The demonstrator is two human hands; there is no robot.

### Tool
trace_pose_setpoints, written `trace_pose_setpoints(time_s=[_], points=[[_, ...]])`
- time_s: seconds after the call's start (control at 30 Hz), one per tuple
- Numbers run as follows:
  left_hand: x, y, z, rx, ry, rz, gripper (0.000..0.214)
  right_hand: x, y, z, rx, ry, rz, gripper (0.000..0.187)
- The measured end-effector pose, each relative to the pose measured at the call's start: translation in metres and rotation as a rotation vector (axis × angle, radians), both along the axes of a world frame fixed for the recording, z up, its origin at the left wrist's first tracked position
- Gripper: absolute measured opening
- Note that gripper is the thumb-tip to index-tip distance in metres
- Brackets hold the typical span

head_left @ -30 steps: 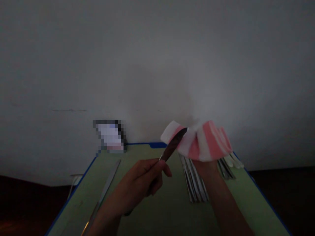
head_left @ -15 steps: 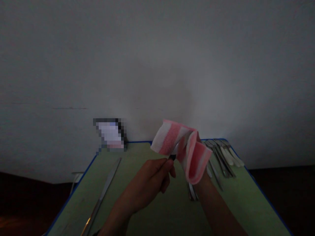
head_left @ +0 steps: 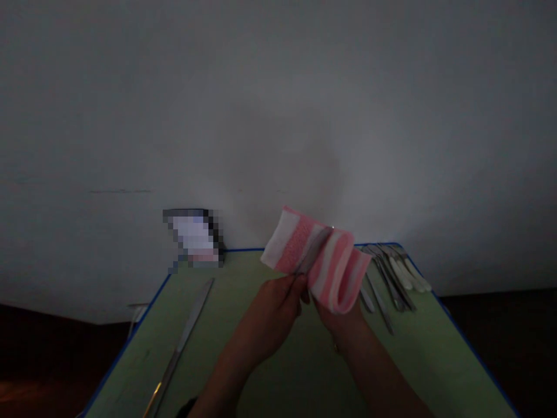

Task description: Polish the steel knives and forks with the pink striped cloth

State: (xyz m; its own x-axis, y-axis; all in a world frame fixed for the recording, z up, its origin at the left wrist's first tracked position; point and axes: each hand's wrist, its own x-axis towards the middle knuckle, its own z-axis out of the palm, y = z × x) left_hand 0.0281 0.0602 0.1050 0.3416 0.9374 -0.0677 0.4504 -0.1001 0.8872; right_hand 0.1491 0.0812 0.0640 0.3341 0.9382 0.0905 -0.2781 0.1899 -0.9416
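Note:
My left hand (head_left: 272,316) is closed on the handle of a table knife (head_left: 314,252), whose blade points up and to the right. A pink and white striped cloth (head_left: 324,264) is folded around that blade. My right hand (head_left: 343,319) grips the cloth from below, mostly hidden under it. Both hands are held above the middle of the green table (head_left: 282,371).
A second long knife (head_left: 185,337) lies on the table's left side. Several pieces of cutlery (head_left: 391,276) lie at the far right corner. A blurred-out object (head_left: 194,238) stands at the far left corner against the white wall. The table has a blue rim.
The cloth went from beside the knife's tip to wrapped around the blade. My right hand moved left toward my left hand, which uncovered the cutlery on the right.

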Motion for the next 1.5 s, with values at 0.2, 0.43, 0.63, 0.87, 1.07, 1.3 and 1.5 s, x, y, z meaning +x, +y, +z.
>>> trace_pose_setpoints(time_s=[0.2, 0.43, 0.63, 0.87, 1.07, 1.3, 1.5], points=[[0.003, -0.005, -0.004, 0.111, 0.014, -0.127, 0.025, -0.005, 0.0, 0.033, -0.075, 0.215, 0.098, 0.025], [0.003, -0.002, -0.005, 0.051, -0.05, 0.021, 0.032, -0.005, 0.008, 0.025, -0.115, 0.218, -0.013, 0.036], [-0.002, 0.011, -0.005, -0.205, -0.391, 0.126, 0.039, -0.008, 0.008, 0.033, -0.062, 0.201, -0.027, 0.041], [0.007, 0.011, -0.004, -0.231, -0.513, 0.246, 0.026, -0.016, -0.003, 0.033, -0.025, -0.082, 0.158, 0.042], [0.013, 0.008, -0.006, -0.182, -0.443, 0.184, 0.029, -0.021, -0.002, 0.028, -0.141, 0.092, 0.097, 0.042], [-0.001, -0.004, 0.011, -0.238, -0.127, -0.22, 0.03, 0.002, 0.006, 0.037, -0.118, 0.089, -0.07, 0.044], [-0.019, -0.01, 0.031, -0.135, 0.053, -0.273, 0.032, 0.023, 0.013, 0.048, -0.095, 0.162, -0.263, 0.043]])
